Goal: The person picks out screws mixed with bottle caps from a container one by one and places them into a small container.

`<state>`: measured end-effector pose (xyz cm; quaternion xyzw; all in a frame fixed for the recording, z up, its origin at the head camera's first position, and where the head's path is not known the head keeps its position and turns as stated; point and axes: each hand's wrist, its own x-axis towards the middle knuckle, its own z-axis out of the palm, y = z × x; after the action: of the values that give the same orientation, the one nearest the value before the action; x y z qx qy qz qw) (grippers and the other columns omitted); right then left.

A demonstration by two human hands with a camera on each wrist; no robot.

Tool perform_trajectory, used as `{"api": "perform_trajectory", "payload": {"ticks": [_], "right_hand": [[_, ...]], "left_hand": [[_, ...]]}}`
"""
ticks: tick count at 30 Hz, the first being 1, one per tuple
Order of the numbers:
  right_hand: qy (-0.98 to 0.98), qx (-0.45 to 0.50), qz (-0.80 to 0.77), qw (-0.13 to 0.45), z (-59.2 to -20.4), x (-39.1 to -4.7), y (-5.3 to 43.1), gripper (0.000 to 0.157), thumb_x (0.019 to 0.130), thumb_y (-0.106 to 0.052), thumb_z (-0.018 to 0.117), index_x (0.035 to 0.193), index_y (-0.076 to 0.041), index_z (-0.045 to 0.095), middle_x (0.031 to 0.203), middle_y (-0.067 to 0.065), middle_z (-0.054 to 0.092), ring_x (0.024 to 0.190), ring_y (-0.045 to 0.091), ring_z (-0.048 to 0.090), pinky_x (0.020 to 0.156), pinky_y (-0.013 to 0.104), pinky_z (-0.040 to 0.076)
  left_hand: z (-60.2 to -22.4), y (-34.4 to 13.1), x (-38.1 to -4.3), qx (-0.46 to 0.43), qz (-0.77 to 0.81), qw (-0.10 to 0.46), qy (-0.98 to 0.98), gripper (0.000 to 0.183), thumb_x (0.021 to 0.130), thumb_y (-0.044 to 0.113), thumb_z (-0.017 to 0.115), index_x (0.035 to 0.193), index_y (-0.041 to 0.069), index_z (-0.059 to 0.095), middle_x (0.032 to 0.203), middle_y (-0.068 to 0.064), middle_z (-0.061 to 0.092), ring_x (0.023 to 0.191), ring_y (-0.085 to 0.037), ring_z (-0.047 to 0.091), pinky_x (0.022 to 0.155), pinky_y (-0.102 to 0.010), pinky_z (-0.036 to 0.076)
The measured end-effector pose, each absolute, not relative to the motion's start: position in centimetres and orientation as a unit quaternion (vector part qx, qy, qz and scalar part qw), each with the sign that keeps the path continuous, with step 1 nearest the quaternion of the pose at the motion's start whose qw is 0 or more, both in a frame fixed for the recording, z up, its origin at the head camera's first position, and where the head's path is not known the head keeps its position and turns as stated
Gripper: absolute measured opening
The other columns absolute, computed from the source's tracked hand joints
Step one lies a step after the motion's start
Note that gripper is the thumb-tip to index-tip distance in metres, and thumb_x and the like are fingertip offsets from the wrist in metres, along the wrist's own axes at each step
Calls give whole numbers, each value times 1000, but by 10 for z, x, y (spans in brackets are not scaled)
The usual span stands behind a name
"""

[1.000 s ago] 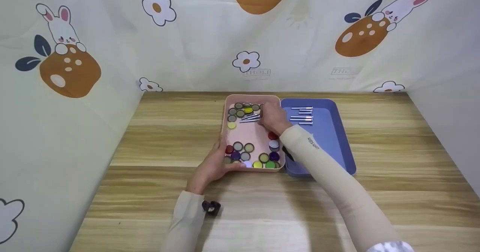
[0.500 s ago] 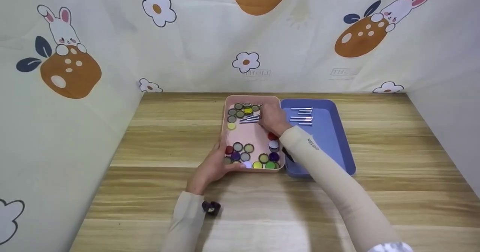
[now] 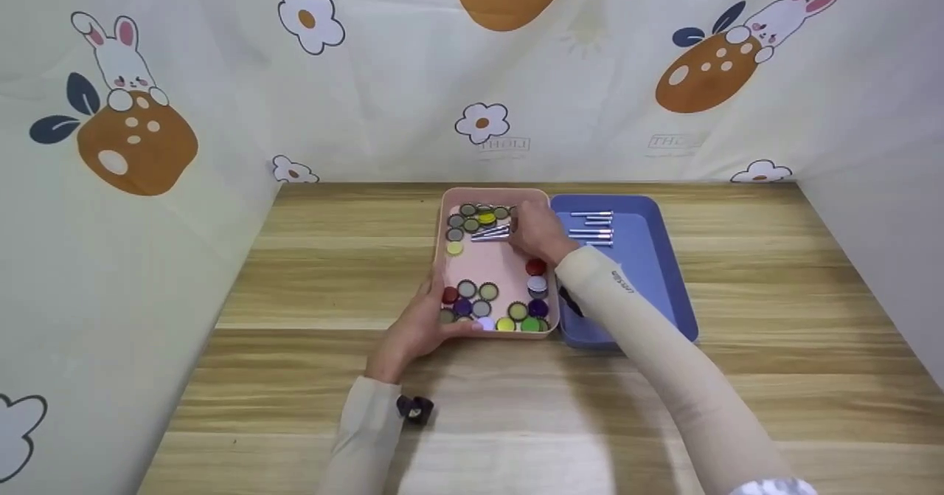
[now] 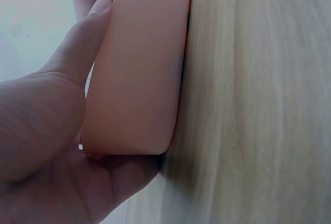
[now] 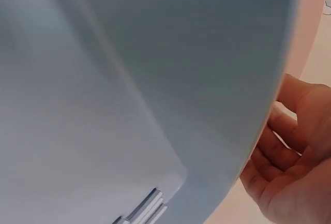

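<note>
In the head view my left hand [image 3: 413,329] holds the near left corner of a pink tray [image 3: 498,334], thumb over the front rim and fingers along the side. The left wrist view shows the thumb [image 4: 85,38] against the tray's wall. My right hand [image 3: 540,231] reaches into the far right part of that tray, its curled fingertips at the right ends of several silver screws [image 3: 488,234]. The fingers cover those ends. Bottle caps [image 3: 466,288] in several colours lie in the pink tray's far left and along its near and right sides.
A blue tray [image 3: 656,274] stands right beside the pink one, with several silver screws [image 3: 591,231] at its far left. Both rest on a wood-grain table [image 3: 332,266]. A printed cloth wall [image 3: 383,97] rises behind the table.
The right hand stays at the screws, with only a slight shift of the fingers and forearm. The left hand and both trays keep their places; the view moves a little.
</note>
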<state>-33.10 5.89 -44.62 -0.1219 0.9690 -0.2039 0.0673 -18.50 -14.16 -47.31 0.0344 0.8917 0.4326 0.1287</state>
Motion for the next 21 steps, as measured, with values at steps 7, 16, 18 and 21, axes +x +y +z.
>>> {"api": "perform_trajectory", "payload": {"ticks": [7,16,18,21], "right_hand": [[952,-114,-271,88,-447,-329,64,10,83,1,65,79,0,74,74,7,64,59,16,54,48,23,39],[936,-109,-320,100,-445,-332,69,15,84,6,65,82,3,80,72,11,71,47,11,51,41,20,35],[935,-120,-320,92,-445,-333,71,15,84,4,66,76,3,79,67,7,67,47,10,50,41,20,34],[936,-137,-316,71,-444,-332,74,14,85,-1,69,76,1,80,61,1,63,48,8,48,43,19,33]], "left_hand": [[-474,-143,-185,35,430,130,893,127,79,37,84,161,23,-11,168,-20,13,152,-36,26,126,-50,21],[-475,-143,-185,35,429,133,893,126,79,38,83,161,22,-11,168,-21,11,153,-37,23,126,-50,20],[-475,-142,-185,38,430,132,893,127,79,37,84,161,22,-11,168,-20,11,153,-37,24,126,-50,21],[-474,-142,-185,41,425,129,895,126,80,37,84,161,21,-11,168,-19,10,153,-36,24,126,-50,21]]}}
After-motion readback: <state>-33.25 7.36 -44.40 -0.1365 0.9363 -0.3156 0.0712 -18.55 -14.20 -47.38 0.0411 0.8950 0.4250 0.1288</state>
